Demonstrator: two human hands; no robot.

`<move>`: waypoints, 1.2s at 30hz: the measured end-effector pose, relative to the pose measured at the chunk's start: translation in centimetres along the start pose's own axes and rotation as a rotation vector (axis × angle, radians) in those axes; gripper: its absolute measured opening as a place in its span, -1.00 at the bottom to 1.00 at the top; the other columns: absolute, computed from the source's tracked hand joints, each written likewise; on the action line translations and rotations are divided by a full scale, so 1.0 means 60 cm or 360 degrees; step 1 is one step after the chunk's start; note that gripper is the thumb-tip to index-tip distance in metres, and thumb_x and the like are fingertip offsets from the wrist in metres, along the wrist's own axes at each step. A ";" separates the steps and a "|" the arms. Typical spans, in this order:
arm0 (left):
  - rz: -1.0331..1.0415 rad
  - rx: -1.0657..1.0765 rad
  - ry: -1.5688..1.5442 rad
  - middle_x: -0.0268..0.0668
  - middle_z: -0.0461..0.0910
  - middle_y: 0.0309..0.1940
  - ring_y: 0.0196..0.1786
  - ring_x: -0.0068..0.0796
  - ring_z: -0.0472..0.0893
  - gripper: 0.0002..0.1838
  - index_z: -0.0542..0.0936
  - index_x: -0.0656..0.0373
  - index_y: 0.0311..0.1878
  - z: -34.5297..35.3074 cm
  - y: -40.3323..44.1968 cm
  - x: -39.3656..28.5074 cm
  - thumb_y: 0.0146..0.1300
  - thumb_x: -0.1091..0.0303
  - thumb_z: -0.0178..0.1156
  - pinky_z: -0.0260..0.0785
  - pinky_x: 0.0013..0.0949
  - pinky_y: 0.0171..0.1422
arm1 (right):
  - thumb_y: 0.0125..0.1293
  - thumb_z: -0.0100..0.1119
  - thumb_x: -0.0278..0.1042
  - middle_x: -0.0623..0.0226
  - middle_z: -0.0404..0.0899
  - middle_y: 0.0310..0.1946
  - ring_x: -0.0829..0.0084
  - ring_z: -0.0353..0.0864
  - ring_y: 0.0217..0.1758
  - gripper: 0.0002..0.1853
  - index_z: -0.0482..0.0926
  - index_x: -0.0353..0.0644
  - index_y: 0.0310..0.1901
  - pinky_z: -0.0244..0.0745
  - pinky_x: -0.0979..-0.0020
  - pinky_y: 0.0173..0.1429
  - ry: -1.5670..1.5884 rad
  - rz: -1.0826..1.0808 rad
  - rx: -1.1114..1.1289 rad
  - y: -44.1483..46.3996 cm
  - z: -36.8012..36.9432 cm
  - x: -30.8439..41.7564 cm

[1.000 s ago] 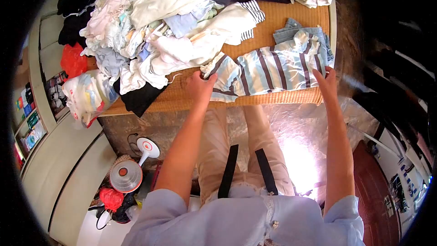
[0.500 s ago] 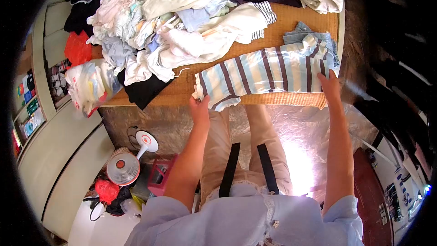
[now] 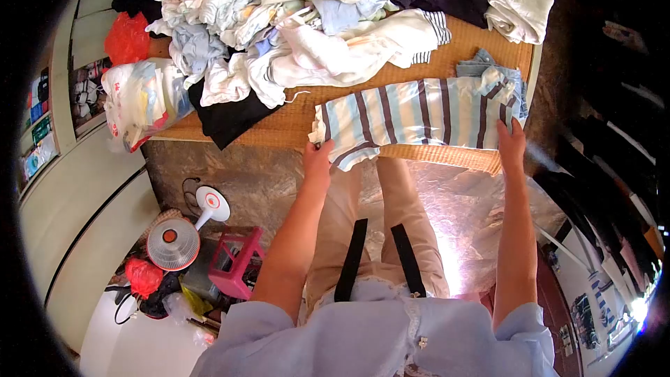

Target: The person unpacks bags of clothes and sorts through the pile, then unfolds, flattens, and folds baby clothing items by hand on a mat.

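A striped garment in cream, light blue and dark brown stretches lengthwise along the front edge of the woven-mat surface. Closed on its lower left corner is my left hand, thumb on top. My right hand grips the other end, fingers partly tucked out of sight. Beneath that right end a folded pair of denim jeans sticks out, mostly covered. I cannot tell what kind of garment the striped one is.
A large heap of crumpled clothes fills the back and left of the surface. At the back right corner lies a folded white cloth. A plastic bag stands at the left edge. On the floor are a fan-shaped heater and a pink stool.
The view has turned slightly, so the surface and clothes appear farther right. Both hands keep their hold on the striped garment, which lies almost the same, a little flatter at its right end.
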State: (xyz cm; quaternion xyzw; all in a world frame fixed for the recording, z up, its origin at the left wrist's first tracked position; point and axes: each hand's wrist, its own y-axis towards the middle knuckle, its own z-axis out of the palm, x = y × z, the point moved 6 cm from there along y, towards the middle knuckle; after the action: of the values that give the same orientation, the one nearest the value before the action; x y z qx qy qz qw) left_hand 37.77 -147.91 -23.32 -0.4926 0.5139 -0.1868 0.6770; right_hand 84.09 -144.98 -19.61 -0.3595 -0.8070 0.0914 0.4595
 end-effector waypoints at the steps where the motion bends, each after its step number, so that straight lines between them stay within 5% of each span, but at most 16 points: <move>1: 0.0063 -0.0069 0.0025 -0.38 0.51 -0.21 -0.19 -0.54 0.50 -0.70 0.46 0.15 -0.09 -0.004 -0.007 -0.013 0.05 0.48 0.16 0.34 -0.41 -0.12 | 0.16 0.08 -0.30 0.18 0.54 -0.25 0.42 0.47 -0.21 -0.63 0.44 -0.38 -0.06 0.35 0.43 -0.12 0.0004 0.0114 -0.0011 -0.001 0.002 -0.013; 9: 0.0344 -0.0143 0.0161 -0.35 0.49 -0.29 -0.27 -0.54 0.46 -0.75 0.45 0.23 -0.16 -0.108 0.038 -0.078 0.05 0.46 0.16 0.29 -0.45 -0.15 | 0.14 0.09 -0.32 0.26 0.52 -0.31 0.48 0.44 -0.27 -0.64 0.45 -0.41 -0.08 0.34 0.44 -0.16 -0.0092 0.0095 0.0051 -0.096 0.090 0.011; 10: 0.0387 -0.0126 0.0171 -0.36 0.48 -0.31 -0.28 -0.54 0.45 -0.76 0.45 0.23 -0.17 -0.115 0.042 -0.088 0.05 0.46 0.16 0.29 -0.46 -0.17 | 0.13 0.12 -0.29 0.18 0.53 -0.30 0.40 0.47 -0.22 -0.64 0.47 -0.40 -0.12 0.35 0.40 -0.09 0.0122 0.0184 0.0059 -0.097 0.106 -0.016; 13: 0.0605 -0.0206 0.0575 -0.36 0.47 -0.37 -0.30 -0.54 0.44 -0.78 0.45 0.24 -0.21 -0.113 0.009 -0.128 0.05 0.42 0.17 0.27 -0.44 -0.21 | 0.11 0.11 -0.27 0.06 0.52 -0.23 0.22 0.49 -0.15 -0.62 0.45 -0.36 -0.09 0.34 0.34 -0.01 -0.0436 0.0010 -0.0222 -0.102 0.127 -0.060; 14: 0.0671 -0.0278 0.0778 -0.34 0.48 -0.38 -0.31 -0.51 0.45 -0.77 0.45 0.25 -0.21 -0.104 -0.013 -0.142 0.05 0.42 0.18 0.27 -0.42 -0.21 | 0.09 0.13 -0.23 -0.04 0.47 -0.13 0.06 0.46 -0.09 -0.53 0.38 -0.34 0.00 0.32 0.24 0.05 -0.0603 0.0237 -0.0219 -0.108 0.126 -0.067; 17: 0.1039 -0.0359 0.1239 -0.24 0.48 -0.39 -0.30 -0.36 0.46 -0.72 0.45 0.27 -0.17 -0.077 -0.043 -0.148 0.02 0.43 0.18 0.29 -0.34 -0.19 | 0.12 0.12 -0.24 -0.04 0.42 -0.06 0.03 0.45 -0.09 -0.48 0.31 -0.33 0.07 0.30 0.21 0.08 -0.1336 -0.0517 -0.0549 -0.182 0.148 0.095; 19: 0.1294 -0.0286 0.1383 -0.17 0.46 -0.36 -0.27 -0.25 0.46 -0.69 0.45 0.27 -0.14 -0.042 -0.063 -0.141 -0.01 0.45 0.18 0.30 -0.27 -0.16 | 0.19 0.10 -0.21 0.02 0.39 -0.01 0.12 0.42 -0.01 -0.47 0.26 -0.30 0.13 0.27 0.23 0.11 -0.0640 -0.0833 -0.0140 -0.201 0.198 0.120; 21: 0.1499 -0.0127 0.1415 -0.11 0.45 -0.33 -0.25 -0.13 0.44 -0.65 0.45 0.26 -0.10 0.017 -0.099 -0.141 -0.03 0.47 0.17 0.30 -0.20 -0.13 | 0.30 -0.06 -0.10 0.11 0.35 0.04 0.27 0.34 0.10 -0.47 0.20 -0.28 0.17 0.25 0.30 0.13 0.0416 0.0045 0.0772 -0.230 0.276 0.134; 22: 0.1508 -0.0031 0.1431 -0.11 0.44 -0.30 -0.20 -0.12 0.43 -0.63 0.44 0.25 -0.08 0.047 -0.111 -0.134 -0.04 0.47 0.16 0.30 -0.19 -0.11 | 0.31 -0.13 -0.01 0.14 0.36 0.03 0.32 0.33 0.10 -0.44 0.18 -0.26 0.20 0.26 0.31 0.12 0.0730 0.0273 0.0902 -0.243 0.305 0.141; 26: 0.1380 0.0355 0.1561 -0.07 0.37 -0.15 -0.09 -0.09 0.38 -0.56 0.37 0.22 0.03 0.142 -0.127 -0.074 0.03 0.43 0.15 0.30 -0.19 -0.04 | 0.30 -0.28 0.17 0.17 0.38 0.02 0.35 0.36 0.04 -0.35 0.16 -0.19 0.23 0.27 0.31 0.09 0.1473 0.1046 0.0743 -0.237 0.384 0.067; 30: 0.1193 0.0534 0.1348 -0.10 0.39 -0.17 -0.15 -0.20 0.43 -0.57 0.36 0.24 0.04 0.130 -0.120 -0.029 0.08 0.37 0.15 0.34 -0.29 -0.09 | 0.19 -0.08 0.16 0.23 0.41 -0.04 0.39 0.39 -0.06 -0.35 0.25 -0.21 0.15 0.29 0.33 0.01 0.1334 0.1106 0.0723 -0.223 0.363 0.025; 33: 0.1047 0.0240 0.1466 -0.15 0.41 -0.19 -0.20 -0.32 0.45 -0.58 0.37 0.27 0.03 0.072 -0.076 -0.030 0.09 0.35 0.15 0.36 -0.35 -0.15 | 0.21 0.01 0.03 0.27 0.42 -0.05 0.45 0.42 -0.07 -0.40 0.25 -0.26 0.14 0.32 0.40 -0.07 0.0879 0.0882 0.0785 -0.221 0.347 0.064; 36: 0.0851 0.0007 0.1388 -0.17 0.42 -0.22 -0.21 -0.39 0.44 -0.59 0.39 0.29 0.03 0.028 -0.028 -0.033 0.10 0.36 0.13 0.35 -0.39 -0.15 | 0.08 0.17 -0.07 0.25 0.52 -0.32 0.40 0.52 -0.32 -0.48 0.39 -0.37 -0.09 0.41 0.34 -0.28 0.0616 0.0617 0.0558 -0.204 0.370 0.091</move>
State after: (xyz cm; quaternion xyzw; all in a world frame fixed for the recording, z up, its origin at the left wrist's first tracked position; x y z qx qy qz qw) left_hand 38.88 -146.37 -20.90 -0.2186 0.8563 -0.1964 0.4247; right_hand 58.38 -146.16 -22.52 -0.4325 -0.5932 0.2448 0.6333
